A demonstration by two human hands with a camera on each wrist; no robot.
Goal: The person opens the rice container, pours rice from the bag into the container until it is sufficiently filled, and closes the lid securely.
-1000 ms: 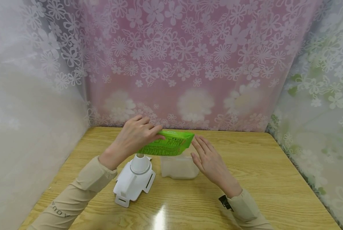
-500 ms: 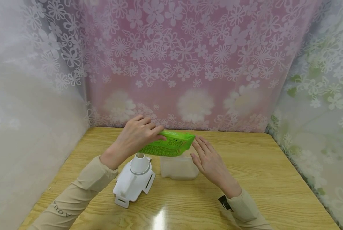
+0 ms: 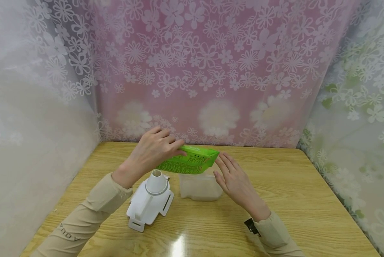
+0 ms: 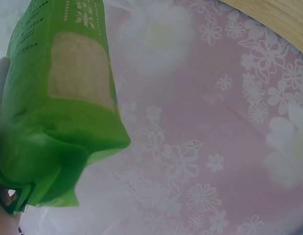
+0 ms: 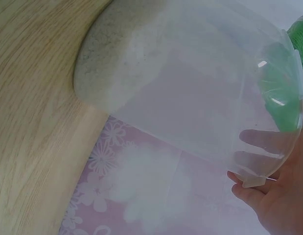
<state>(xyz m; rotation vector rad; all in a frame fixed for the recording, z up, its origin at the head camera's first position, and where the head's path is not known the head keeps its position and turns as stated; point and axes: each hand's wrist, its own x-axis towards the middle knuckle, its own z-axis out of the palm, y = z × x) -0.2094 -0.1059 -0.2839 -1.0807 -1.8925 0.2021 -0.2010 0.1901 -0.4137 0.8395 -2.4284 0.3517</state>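
A bright green printed rice bag [image 3: 192, 160] is held by my left hand [image 3: 151, 150], tilted on its side with its right end over a translucent plastic container [image 3: 201, 187]. In the left wrist view the bag [image 4: 58, 103] has a clear window showing pale grains. My right hand [image 3: 237, 180] touches the container's rim at its right side with its fingers straight. Through the clear wall of the container [image 5: 190, 98], in the right wrist view, some of those fingers show. Pale grains [image 5: 104, 61] lie in its bottom. The bag's mouth is hidden.
Left of the container, a white plastic lid-like piece [image 3: 146, 203] with a cone-shaped spout [image 3: 156, 184] and slotted side tabs lies on the wooden table [image 3: 291, 200]. Flowered curtains [image 3: 211, 71] enclose the back and both sides.
My left hand and the rice bag have shifted slightly to the right, uncovering more of the spout's top. My right hand and the container look nearly still.
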